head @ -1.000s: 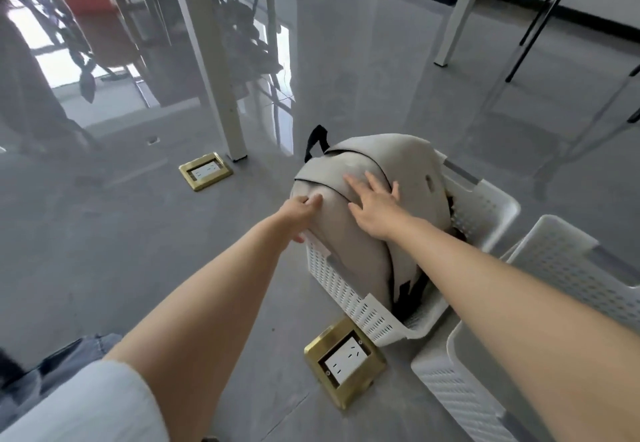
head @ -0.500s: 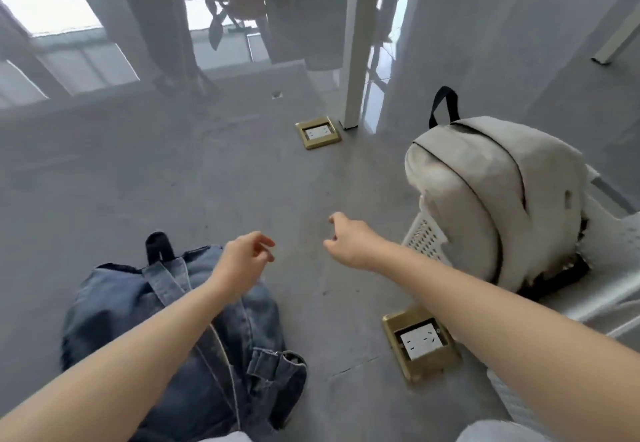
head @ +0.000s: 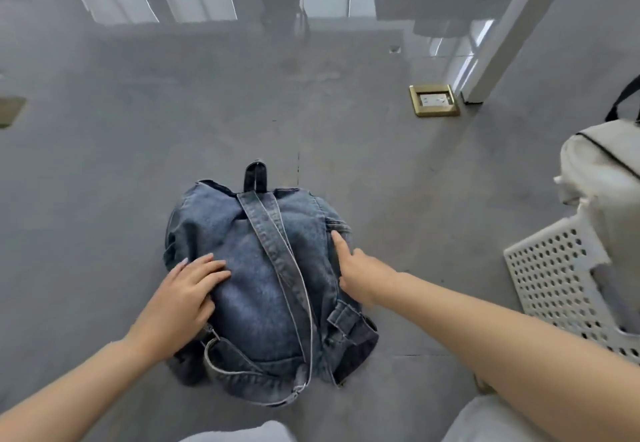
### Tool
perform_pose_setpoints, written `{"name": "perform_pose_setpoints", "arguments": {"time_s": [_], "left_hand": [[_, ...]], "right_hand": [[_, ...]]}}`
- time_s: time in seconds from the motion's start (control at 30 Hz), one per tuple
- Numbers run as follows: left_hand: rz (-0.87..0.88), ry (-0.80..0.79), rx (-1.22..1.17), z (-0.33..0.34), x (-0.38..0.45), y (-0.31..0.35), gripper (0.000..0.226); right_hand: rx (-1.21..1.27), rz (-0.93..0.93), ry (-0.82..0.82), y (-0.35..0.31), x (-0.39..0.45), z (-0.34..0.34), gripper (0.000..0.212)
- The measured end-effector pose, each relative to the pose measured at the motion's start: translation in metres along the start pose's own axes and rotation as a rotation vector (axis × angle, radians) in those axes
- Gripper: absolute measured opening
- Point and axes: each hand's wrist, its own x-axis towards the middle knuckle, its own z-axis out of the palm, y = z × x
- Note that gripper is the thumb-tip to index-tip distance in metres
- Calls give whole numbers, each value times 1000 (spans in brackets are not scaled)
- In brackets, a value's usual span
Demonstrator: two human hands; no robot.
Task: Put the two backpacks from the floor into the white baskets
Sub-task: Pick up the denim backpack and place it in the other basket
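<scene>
Both hands were on the denim backpack (head: 270, 282); half a second before they hung in the air above the floor, and a second before they were pressed to the beige backpack (head: 602, 178). View had swung left since then: the denim one was centre frame, the beige one at the right edge.

Left hand (head: 180, 297) lay flat and open on the bag's left side, fingers spread, no closed grip on anything. Right hand (head: 358, 277) was pressed against the right side, index finger stretched up along the side seam; other fingers tucked behind the fabric, so I couldn't tell whether that grip had closed on cloth.

Denim backpack lay on the grey floor (head: 138, 150), back panel up, one shoulder strap (head: 277, 251) running diagonally over it, top loop pointing away from me. Not lifted.

Beige backpack sat upright in a white basket (head: 547, 275), its perforated wall showing at right. It stood well apart from the denim one.

Room: bare floor on the left and ahead of the denim bag, and a clear strip of floor between it and the basket. A brass floor socket (head: 434, 100) sat far ahead right, just beside a white post (head: 512, 29). A second brass plate (head: 12, 110) showed at the far left edge.

No readable brand, label or writing on either bag or the basket.
</scene>
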Motion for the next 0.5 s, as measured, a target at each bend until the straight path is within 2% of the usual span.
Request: {"name": "perform_pose_setpoints", "arguments": {"time_s": [0.1, 0.17, 0.27, 0.33, 0.37, 0.43, 0.5], "left_hand": [[-174, 142, -77, 1, -3, -13, 46], [-354, 200, -324, -3, 5, -8, 48], [-519, 143, -624, 2, 20, 12, 75], [-585, 84, -600, 12, 28, 25, 85], [-596, 72, -525, 17, 31, 28, 80], [-609, 115, -406, 21, 38, 31, 49], [-656, 180, -418, 16, 43, 30, 21]], "right_hand": [[185, 84, -49, -13, 2, -11, 73], [230, 136, -40, -24, 8, -9, 82], [70, 180, -16, -35, 16, 2, 101], [-31, 139, 69, -40, 13, 9, 90], [-65, 112, 125, -41, 10, 12, 80], [-101, 69, 221, -42, 3, 14, 57], [-48, 53, 271, -40, -1, 11, 31]]}}
